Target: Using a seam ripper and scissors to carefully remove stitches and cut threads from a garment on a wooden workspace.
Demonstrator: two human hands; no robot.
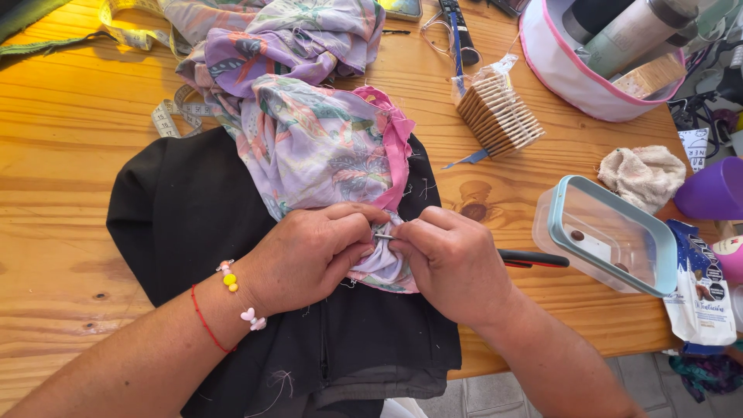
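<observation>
1. Across the wooden desk [70, 139] lies a black garment [186, 224], spread flat at the near middle.
2. On it rests the lilac floral fabric [309, 139] with pink trim, bunched.
3. Left hand [306, 255] and right hand [453, 259] pinch its near edge, fingers clamped together on cloth and a small metal pin [383, 235].
4. Judged step: pinning a fold; pushing it through calls for steady pressure.
</observation>
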